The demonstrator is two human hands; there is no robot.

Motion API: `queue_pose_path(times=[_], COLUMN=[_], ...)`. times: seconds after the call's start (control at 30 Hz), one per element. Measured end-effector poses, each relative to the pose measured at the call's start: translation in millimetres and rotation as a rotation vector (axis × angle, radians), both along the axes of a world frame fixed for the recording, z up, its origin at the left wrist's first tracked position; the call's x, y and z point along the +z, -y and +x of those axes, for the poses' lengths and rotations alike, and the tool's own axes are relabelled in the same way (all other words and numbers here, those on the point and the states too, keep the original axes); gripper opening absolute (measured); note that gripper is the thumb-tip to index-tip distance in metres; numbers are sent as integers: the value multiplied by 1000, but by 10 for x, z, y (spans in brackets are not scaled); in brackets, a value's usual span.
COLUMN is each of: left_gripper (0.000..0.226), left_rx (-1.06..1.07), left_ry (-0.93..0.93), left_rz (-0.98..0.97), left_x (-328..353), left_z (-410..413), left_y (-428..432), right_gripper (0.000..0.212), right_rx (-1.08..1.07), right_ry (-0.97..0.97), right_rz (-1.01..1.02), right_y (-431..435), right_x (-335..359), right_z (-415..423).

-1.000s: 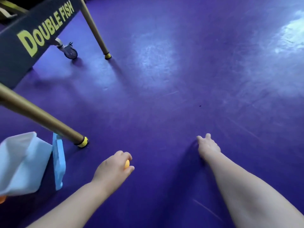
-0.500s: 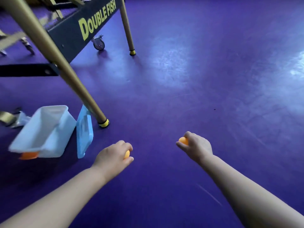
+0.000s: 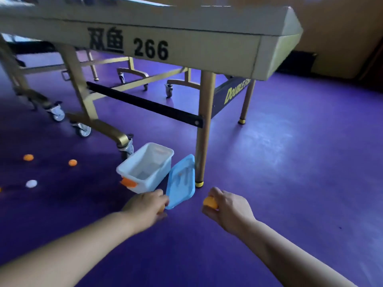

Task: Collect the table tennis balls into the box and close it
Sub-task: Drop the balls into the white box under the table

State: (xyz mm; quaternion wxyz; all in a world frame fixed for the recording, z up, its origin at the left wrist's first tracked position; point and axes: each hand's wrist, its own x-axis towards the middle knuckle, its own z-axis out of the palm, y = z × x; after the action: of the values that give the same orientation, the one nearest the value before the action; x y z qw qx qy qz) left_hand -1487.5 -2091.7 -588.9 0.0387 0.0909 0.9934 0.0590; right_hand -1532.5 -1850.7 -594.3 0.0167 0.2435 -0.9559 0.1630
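Note:
A white open box (image 3: 145, 168) with an orange clasp stands on the purple floor beside a table leg. Its blue lid (image 3: 181, 182) leans against the box's right side. My left hand (image 3: 146, 209) is just in front of the box, closed around an orange ball that barely shows between the fingers. My right hand (image 3: 226, 208) is to the right of the lid, holding an orange ball (image 3: 210, 202). Loose on the floor at the left lie two orange balls (image 3: 28, 157) (image 3: 72, 162) and a white ball (image 3: 31, 183).
A gold-framed table tennis table (image 3: 157, 44) marked 266 stands over the box, with a leg (image 3: 203, 141) right behind the lid, a black crossbar (image 3: 145, 105) and several caster wheels (image 3: 84, 129). Open purple floor (image 3: 300, 162) stretches to the right.
My view has swung up and left, bringing the table, box and loose balls into sight. My right hand has picked an orange ball off the floor. Both hands are now close to the box.

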Motion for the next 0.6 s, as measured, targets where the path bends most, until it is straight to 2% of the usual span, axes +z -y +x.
queue_pose_path(times=[0.13, 0.23, 0.43, 0.6], left_gripper=[30, 30, 22, 19], left_rx=[162, 285, 394, 454], left_ry=[-37, -60, -121, -133], left_rz=[49, 86, 188, 375], left_x=[35, -33, -317, -735], left_z=[123, 176, 226, 247], left_y=[716, 1179, 1892, 2331], right_gripper=[38, 39, 33, 46], right_rx=[65, 6, -150, -305], right_ry=[39, 125, 297, 366], right_rz=[61, 70, -239, -490], right_y=[751, 1375, 2514, 3089], right_x=[41, -73, -457, -783], right_z=[-164, -325, -892, -1493])
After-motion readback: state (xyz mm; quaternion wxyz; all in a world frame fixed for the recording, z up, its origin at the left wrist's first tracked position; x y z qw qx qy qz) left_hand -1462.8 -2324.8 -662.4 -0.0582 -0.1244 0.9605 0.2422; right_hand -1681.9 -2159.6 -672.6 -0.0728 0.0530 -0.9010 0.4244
